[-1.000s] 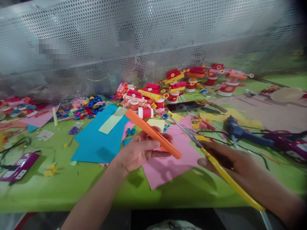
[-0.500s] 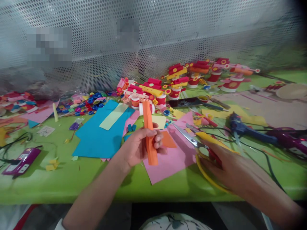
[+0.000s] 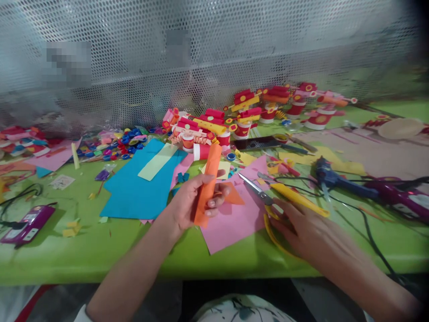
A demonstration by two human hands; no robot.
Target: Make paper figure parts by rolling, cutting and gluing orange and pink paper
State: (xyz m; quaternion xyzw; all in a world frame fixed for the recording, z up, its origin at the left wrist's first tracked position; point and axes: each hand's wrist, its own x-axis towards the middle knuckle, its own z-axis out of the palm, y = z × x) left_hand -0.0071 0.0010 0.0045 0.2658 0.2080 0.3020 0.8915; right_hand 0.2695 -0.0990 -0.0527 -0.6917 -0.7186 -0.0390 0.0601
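Note:
Between the thumb and fingers of my left hand [image 3: 187, 201] is a folded strip of orange paper [image 3: 208, 183], tilted with its top leaning right. To the right, my right hand [image 3: 304, 226] grips a pair of scissors [image 3: 256, 188] with yellow handles; the blades point up and left, toward the orange paper but apart from it. Under both lies a pink paper sheet [image 3: 234, 228], with an orange paper piece [image 3: 234, 195] on it. Left of my left hand are blue paper sheets [image 3: 134, 192] topped by a pale yellow strip [image 3: 157, 162].
Red paper-cup models [image 3: 243, 129] stand in rows at the back, before a perforated metal panel [image 3: 134, 53]. A blue glue gun [image 3: 345, 181] with cables lies at right. Coloured bottle caps [image 3: 132, 139] are heaped at back left. A purple device [image 3: 28, 223] lies far left.
The orange strip has turned in my left hand, its top tipping right and a broader face showing. My right hand with the scissors has shifted slightly left.

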